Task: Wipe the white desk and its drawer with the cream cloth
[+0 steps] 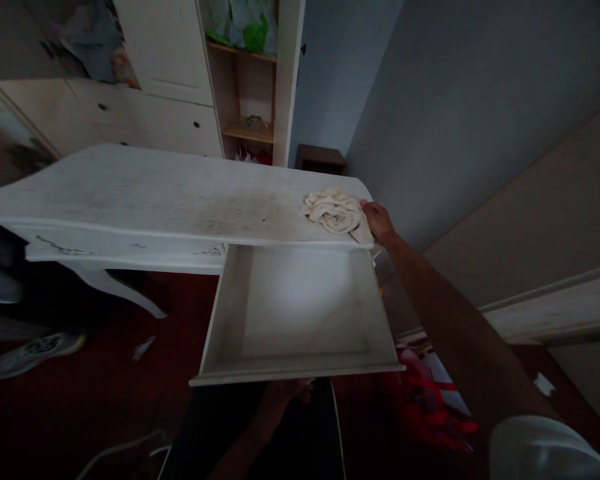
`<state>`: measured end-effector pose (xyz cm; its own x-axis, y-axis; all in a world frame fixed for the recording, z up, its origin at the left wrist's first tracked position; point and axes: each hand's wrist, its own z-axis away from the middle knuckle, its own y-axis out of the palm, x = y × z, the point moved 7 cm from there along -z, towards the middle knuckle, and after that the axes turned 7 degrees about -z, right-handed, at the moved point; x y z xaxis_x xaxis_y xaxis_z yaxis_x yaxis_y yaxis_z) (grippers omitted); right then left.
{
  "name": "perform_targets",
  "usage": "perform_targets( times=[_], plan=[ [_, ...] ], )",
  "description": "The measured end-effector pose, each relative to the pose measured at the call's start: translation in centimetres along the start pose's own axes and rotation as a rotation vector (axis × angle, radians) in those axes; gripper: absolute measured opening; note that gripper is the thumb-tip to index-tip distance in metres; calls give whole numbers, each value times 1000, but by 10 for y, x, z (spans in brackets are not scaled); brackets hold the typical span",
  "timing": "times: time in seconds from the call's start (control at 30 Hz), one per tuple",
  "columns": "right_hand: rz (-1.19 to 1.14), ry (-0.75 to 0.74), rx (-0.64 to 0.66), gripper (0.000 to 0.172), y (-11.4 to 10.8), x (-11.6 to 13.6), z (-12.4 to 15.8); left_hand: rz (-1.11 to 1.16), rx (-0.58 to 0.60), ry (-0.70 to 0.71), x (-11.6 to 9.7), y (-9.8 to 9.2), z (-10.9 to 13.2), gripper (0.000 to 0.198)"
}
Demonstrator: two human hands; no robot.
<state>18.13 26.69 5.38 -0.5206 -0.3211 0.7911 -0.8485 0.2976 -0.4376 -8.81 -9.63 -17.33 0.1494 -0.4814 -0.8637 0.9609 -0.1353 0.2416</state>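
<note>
A white drawer [300,307] is pulled out from the white table [165,183], and its inside shows a bare pale bottom. My left hand [290,390] is low in front of the drawer, fingers curled at the front panel; the panel's edge hides part of the grip. At the table's right end lies a bunched cream cloth [335,210]. My right hand [377,220] is closed on the cloth's right edge, at the table's corner. Dark smudges mark the tabletop left of the cloth.
Behind the table stands a white cabinet [175,60] with open shelves [250,130] holding bags. A grey wall [460,100] is close on the right. Red bags [425,393] lie on the floor by the drawer, and a shoe [35,353] is at the left.
</note>
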Motion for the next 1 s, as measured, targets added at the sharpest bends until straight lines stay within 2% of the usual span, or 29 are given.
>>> perform_targets(
  times=[0.13,0.33,0.6,0.83,1.0],
  plan=[
    [67,-49,-75,52,-4,2,0,30,-14,-1,-6,2,4,63],
    [115,-89,-96,49,-3,1,0,97,27,-15,-21,8,11,59],
    [120,-104,-88,45,-1,0,-1,145,17,36,-32,9,14,59],
    [97,-93,-61,41,1,-1,-2,257,103,5,-66,23,27,53],
    [83,-100,-76,37,1,0,0,293,87,10,-77,21,17,51]
  ],
)
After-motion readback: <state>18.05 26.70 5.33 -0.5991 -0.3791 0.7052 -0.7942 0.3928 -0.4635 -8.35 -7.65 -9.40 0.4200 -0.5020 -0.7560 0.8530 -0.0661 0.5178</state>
